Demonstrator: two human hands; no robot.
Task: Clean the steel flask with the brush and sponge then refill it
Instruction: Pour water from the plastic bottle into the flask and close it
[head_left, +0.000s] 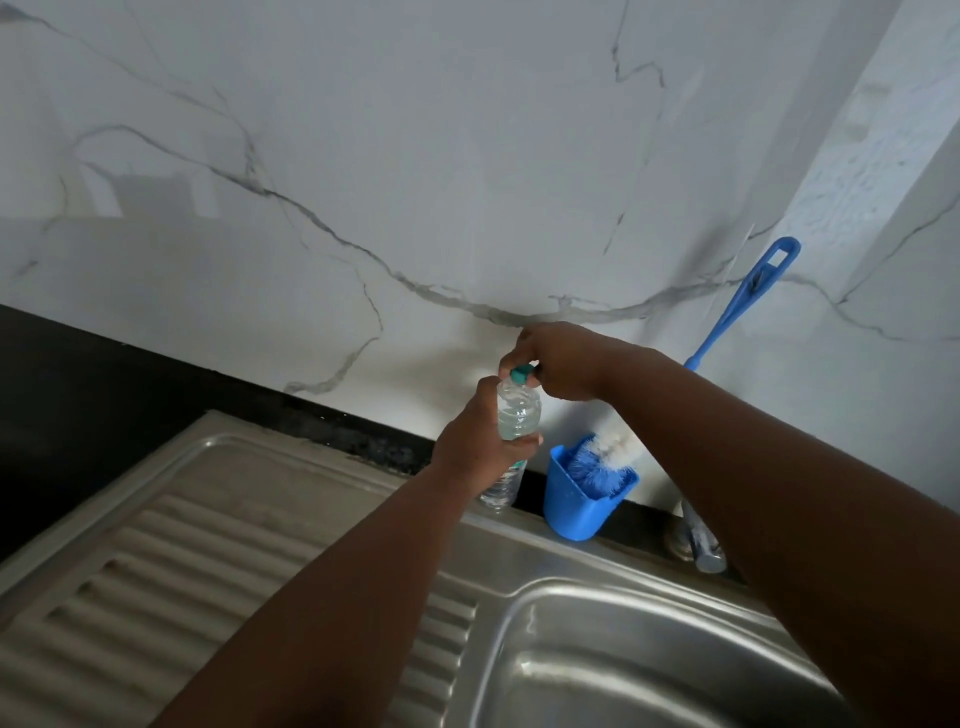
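Over by the back wall, behind the sink (597, 597): left hand (480, 441) wrapped round the middle of a clear plastic water bottle (519, 410), held upright just above the counter (78, 374), and right hand (558, 364) pinching the teal cap (522, 373) on top, so looks like twisting it, though can't tell whether off or on. Bottle looks pretty full, no water running anywhere. As for progress, hard to call: no steel flask in view at all, could be out of shot or hidden under the arms, honestly can't tell. No sponge visible either. Brush (727, 322) parked bristles-down in the blue holder (576, 504), handle leaning up against the marble wall (415, 156), touched by nobody. Basin looks bare in the part that shows. So going by that, guessing either the scrubbing is finished and this is the refill bit, or nothing has started yet and the bottle is just getting opened first. Leaning towards refill, but only a guess. Still left for sure: getting water into the flask, wherever that is. Quick count: two hands, one bottle, one cap, one brush, one blue holder, one sink with a ridged draining board (208, 597), plus one metal thing by the tap base (701, 545), partly hidden under the right arm, can't make out what.
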